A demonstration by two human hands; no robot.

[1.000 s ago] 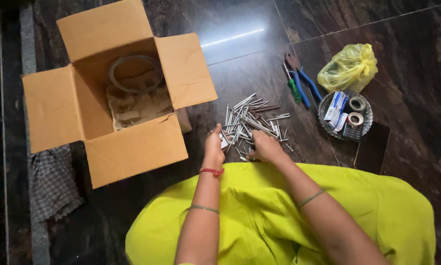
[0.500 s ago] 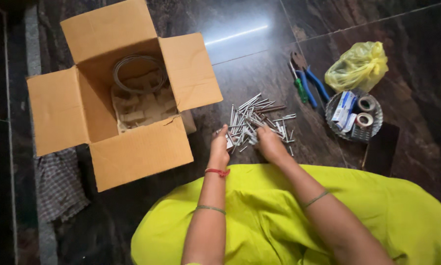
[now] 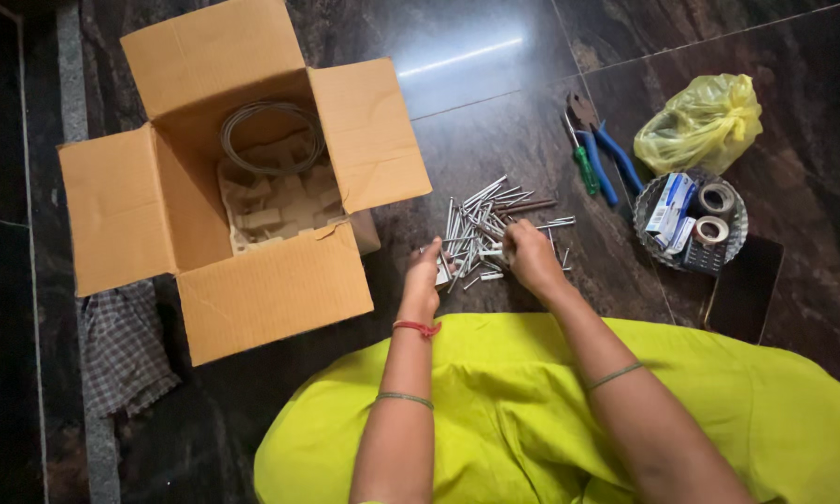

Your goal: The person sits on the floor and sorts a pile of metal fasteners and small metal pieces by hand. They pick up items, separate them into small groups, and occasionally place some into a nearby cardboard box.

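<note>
The nails (image 3: 494,224) lie in a loose heap on a dark, polished stone floor (image 3: 494,84) that mirrors a strip of light; tile joints cross it, and a pale border strip runs down the left side. They are thin, silvery and long, crossing one another at all angles, some fanned out toward the top of the heap.

The left hand (image 3: 426,277) is curled at the heap's near left edge, pinching a few nails between thumb and fingers. The right hand (image 3: 532,257) rests on the heap with its fingers closed over some nails. A second ago the right hand sat lower, at the near edge of the heap; it has since moved up onto the pile.

Left of the heap stands an open box (image 3: 252,280) with a wire coil (image 3: 270,135) inside, a checked cloth (image 3: 126,350) beside it. To the right lie pliers (image 3: 611,159), a yellow bag (image 3: 700,121) and a basket (image 3: 730,247) holding tape rolls (image 3: 714,215).
</note>
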